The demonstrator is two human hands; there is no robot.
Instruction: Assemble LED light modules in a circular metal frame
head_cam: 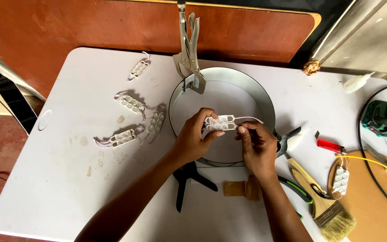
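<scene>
- Hands meet over the middle of the white table (68, 188), both forearms reaching up from the lower edge of the view.
- My left hand (193, 139) curls in from the left, thumb and fingers clamped on the left end of a small white rectangular LED module (220, 123) with thin pale wires.
- My right hand (256, 145) comes in from the right, fingertips pinched together at the module's right end, where the wires trail off to the right.
- The module lies flat between my hands, its pale backing with a faint pattern facing up, held above the shallow round metal ring with a white floor (222, 74).
- Silver locking pliers (189, 49) grip the ring's far rim.
- Four more white LED modules (131, 104) lie scattered on the table to the left of the ring, well apart from my hands.
- To the right sit a red lighter (329, 145), a wooden-handled paintbrush (323, 199) and a green power drill (384, 117).
- A black clamp (187, 179) lies near my left forearm.
</scene>
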